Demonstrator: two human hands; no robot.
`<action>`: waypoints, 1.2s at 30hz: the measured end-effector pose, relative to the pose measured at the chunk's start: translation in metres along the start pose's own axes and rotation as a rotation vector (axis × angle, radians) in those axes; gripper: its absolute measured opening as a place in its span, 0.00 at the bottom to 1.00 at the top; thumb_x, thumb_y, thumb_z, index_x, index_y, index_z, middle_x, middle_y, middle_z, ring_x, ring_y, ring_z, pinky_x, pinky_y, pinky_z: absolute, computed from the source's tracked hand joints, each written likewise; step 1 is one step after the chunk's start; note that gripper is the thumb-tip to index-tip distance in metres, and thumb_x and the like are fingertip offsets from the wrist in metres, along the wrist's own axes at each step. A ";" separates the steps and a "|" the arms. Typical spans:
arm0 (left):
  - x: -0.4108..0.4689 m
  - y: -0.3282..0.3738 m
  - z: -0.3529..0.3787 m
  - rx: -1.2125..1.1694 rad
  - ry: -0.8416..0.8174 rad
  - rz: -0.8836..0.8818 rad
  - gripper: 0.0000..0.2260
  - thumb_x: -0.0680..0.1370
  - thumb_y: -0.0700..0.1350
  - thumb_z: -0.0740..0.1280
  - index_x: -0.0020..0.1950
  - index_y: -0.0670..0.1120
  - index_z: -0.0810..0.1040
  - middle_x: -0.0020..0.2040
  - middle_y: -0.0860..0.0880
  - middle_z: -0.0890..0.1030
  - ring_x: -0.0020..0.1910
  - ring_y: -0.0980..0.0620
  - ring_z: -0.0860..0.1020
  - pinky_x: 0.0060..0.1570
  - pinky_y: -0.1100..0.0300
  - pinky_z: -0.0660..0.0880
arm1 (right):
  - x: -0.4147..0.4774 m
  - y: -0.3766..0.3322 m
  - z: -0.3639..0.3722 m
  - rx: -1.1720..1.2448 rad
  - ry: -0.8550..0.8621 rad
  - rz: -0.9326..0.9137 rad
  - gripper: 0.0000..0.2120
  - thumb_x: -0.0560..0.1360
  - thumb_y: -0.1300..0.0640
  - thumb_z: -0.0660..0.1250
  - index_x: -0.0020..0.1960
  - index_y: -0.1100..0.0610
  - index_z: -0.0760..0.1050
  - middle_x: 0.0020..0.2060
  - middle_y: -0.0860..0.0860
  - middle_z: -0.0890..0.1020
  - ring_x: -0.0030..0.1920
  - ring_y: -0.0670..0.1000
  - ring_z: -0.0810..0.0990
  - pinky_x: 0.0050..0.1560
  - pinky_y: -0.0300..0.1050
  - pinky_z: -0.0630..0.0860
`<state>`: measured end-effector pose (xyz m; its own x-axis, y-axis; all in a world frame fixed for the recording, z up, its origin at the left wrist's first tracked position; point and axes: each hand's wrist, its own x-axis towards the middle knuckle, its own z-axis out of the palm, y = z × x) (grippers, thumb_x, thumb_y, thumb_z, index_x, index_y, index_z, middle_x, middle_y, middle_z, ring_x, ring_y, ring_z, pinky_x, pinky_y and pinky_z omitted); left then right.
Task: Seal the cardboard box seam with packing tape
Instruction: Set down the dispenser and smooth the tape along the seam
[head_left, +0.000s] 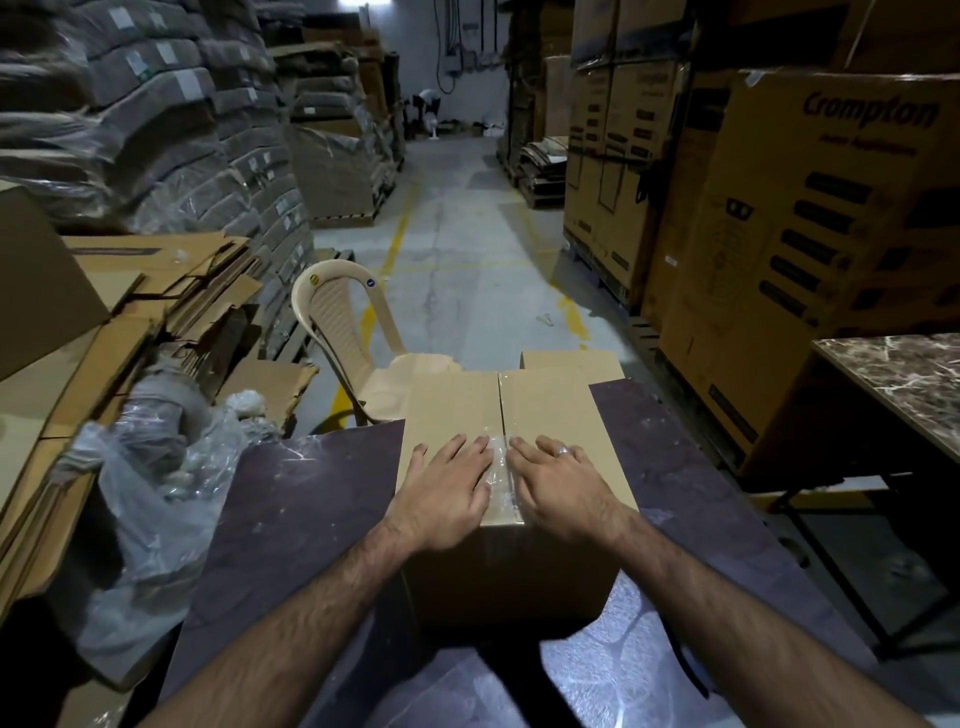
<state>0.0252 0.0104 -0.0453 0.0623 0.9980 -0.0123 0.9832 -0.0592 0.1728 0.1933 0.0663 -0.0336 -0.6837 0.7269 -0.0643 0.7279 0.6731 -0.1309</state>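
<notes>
Cardboard box (550, 415) set on dark table (291, 519), clear tape (500, 467) laid along seam, left hand (447, 491) and right hand (558, 483) pressed flat, fingers spread, on either side.

Matt brown cardboard is seen on the box (545, 415), glossy clear plastic tape (501, 467) along its seam, above a polished dark table (291, 519).

A dark, glossy purple-brown table top (291, 519) carries one plain brown cardboard box (550, 410), standing upright near its middle.
</notes>
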 end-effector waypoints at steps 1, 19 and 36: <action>-0.001 0.000 0.001 -0.013 0.036 -0.003 0.21 0.82 0.52 0.51 0.75 0.50 0.61 0.78 0.54 0.59 0.76 0.53 0.54 0.74 0.43 0.49 | 0.005 0.000 -0.001 -0.005 -0.010 0.011 0.23 0.82 0.50 0.47 0.76 0.55 0.56 0.77 0.50 0.57 0.75 0.56 0.57 0.72 0.58 0.55; -0.001 0.002 0.000 0.041 -0.010 -0.015 0.24 0.82 0.51 0.50 0.78 0.49 0.53 0.79 0.53 0.52 0.78 0.53 0.50 0.74 0.42 0.48 | -0.009 -0.006 0.003 -0.023 -0.021 0.031 0.23 0.82 0.50 0.47 0.74 0.55 0.59 0.76 0.51 0.59 0.74 0.57 0.60 0.71 0.59 0.59; -0.009 0.002 0.001 -0.003 0.084 0.007 0.21 0.82 0.50 0.52 0.75 0.51 0.63 0.77 0.55 0.62 0.76 0.54 0.57 0.73 0.45 0.54 | -0.004 -0.006 -0.004 0.018 -0.040 0.034 0.22 0.82 0.51 0.47 0.74 0.54 0.59 0.77 0.51 0.58 0.74 0.57 0.59 0.72 0.59 0.58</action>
<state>0.0266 0.0009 -0.0462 0.0543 0.9959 0.0719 0.9822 -0.0662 0.1757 0.1919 0.0596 -0.0288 -0.6603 0.7432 -0.1080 0.7499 0.6451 -0.1462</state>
